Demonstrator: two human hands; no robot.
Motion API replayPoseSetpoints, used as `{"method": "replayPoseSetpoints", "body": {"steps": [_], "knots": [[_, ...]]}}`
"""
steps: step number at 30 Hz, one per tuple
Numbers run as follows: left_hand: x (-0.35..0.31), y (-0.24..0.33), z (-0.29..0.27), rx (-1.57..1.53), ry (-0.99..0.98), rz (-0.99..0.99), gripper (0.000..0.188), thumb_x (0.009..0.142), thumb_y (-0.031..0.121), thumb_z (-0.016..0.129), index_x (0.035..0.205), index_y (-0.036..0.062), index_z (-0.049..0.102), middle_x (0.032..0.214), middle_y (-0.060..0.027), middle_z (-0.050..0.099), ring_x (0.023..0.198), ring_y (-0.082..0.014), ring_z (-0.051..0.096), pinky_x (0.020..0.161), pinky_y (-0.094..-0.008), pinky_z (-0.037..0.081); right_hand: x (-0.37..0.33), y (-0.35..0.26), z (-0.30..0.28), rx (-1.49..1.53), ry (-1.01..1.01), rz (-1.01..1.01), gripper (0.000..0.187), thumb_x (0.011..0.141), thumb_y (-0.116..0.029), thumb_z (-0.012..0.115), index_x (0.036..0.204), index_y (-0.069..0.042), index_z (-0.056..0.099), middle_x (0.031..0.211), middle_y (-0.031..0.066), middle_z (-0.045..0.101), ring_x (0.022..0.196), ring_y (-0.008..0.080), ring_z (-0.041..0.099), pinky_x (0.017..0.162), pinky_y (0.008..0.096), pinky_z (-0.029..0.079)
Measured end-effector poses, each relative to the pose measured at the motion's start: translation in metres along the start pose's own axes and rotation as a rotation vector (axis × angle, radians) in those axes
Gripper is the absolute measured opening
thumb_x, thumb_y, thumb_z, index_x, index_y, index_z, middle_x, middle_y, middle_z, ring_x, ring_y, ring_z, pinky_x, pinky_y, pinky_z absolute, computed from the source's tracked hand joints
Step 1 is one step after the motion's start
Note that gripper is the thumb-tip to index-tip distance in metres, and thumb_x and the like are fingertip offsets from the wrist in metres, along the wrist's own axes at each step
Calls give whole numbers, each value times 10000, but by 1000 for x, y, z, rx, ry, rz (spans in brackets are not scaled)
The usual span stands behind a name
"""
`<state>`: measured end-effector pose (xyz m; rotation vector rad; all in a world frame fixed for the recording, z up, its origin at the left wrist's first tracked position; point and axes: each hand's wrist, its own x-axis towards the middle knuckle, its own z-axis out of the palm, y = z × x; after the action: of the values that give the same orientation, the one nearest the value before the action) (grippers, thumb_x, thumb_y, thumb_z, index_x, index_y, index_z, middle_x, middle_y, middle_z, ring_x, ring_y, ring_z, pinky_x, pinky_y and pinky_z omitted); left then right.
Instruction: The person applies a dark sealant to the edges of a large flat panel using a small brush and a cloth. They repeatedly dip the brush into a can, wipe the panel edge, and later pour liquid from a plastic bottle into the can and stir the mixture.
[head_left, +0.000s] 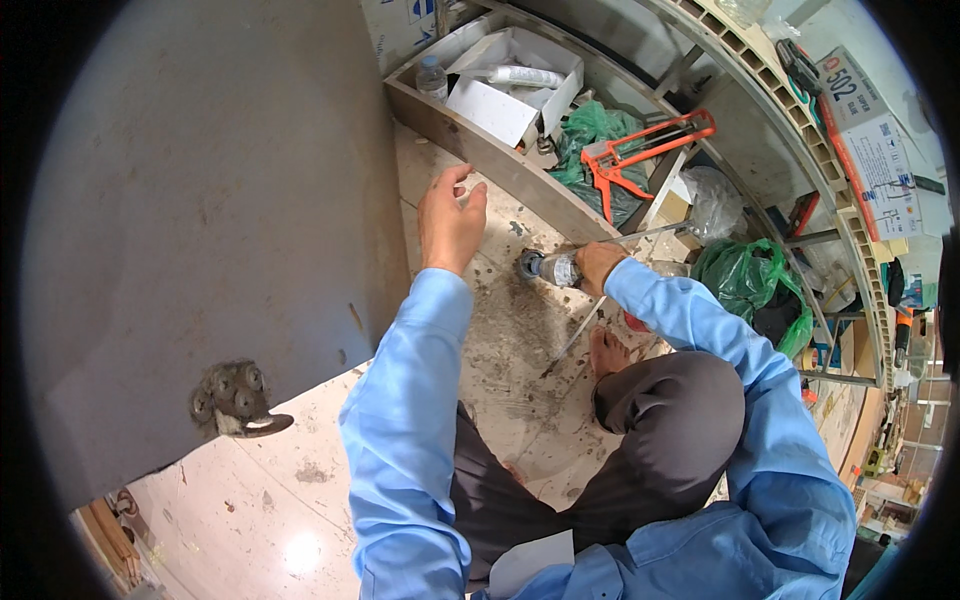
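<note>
Near the middle, my right hand (598,264) is closed round the right end of a small clear plastic bottle (560,269) with a pale label, lying sideways close to the floor. A dark round piece (528,263) sits at the bottle's left end; I cannot tell whether it is attached. My left hand (452,220) is raised between the grey panel and the wooden tray, its fingers loosely bent and apart, with nothing visible in it. Beside my right hand, a thin metal rod (578,338) slants down toward my foot.
A large grey panel (220,200) with a metal fitting (238,398) fills the left. Ahead, a shallow wooden tray (470,140) holds a white box (490,108), a water bottle (431,78) and an orange caulking gun (612,170). A green plastic bag (745,275) lies at right.
</note>
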<state>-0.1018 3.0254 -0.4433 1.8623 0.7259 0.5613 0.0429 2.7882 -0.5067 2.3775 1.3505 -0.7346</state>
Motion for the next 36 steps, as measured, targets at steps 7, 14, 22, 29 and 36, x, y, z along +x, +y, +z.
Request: {"method": "replayPoseSetpoints", "body": {"steps": [7, 14, 22, 29, 36], "knots": [[-1, 0, -1, 37, 18, 17, 391, 971, 192, 713, 1320, 18, 682, 1272, -159, 733, 1102, -248, 702, 952, -384, 552, 3, -2, -1, -23, -33, 30, 375, 758, -199, 780, 1099, -44, 764, 1020, 203, 775, 1010, 373, 762, 873, 452, 608], [-1, 1, -1, 35, 14, 17, 396, 972, 196, 716, 1325, 22, 680, 1270, -160, 732, 1109, -250, 702, 951, -390, 556, 0, 2, -1, 42, 12, -6, 381, 727, -267, 785, 985, 10, 743, 951, 244, 757, 975, 412, 744, 886, 467, 593], [-4, 6, -3, 47, 10, -5, 400, 971, 198, 721, 1326, 18, 678, 1282, -167, 725, 1126, -261, 702, 961, -392, 556, -2, 0, -7, 26, -29, 25, 386, 722, -251, 784, 993, 19, 740, 926, 245, 756, 951, 416, 749, 866, 472, 599], [-3, 4, -4, 40, 1, 8, 406, 972, 205, 716, 1329, 15, 674, 1294, -177, 719, 1134, -267, 700, 972, -396, 553, -1, 1, -8, 61, 6, 5, 382, 724, -256, 775, 986, 20, 744, 922, 246, 756, 943, 416, 749, 857, 469, 601], [-2, 2, -2, 38, -12, 10, 410, 971, 204, 717, 1333, 18, 670, 1291, -171, 719, 1127, -263, 700, 959, -391, 559, 1, 3, -5, 77, 4, 1, 390, 719, -267, 769, 979, 23, 741, 915, 245, 752, 940, 419, 747, 854, 462, 600]]}}
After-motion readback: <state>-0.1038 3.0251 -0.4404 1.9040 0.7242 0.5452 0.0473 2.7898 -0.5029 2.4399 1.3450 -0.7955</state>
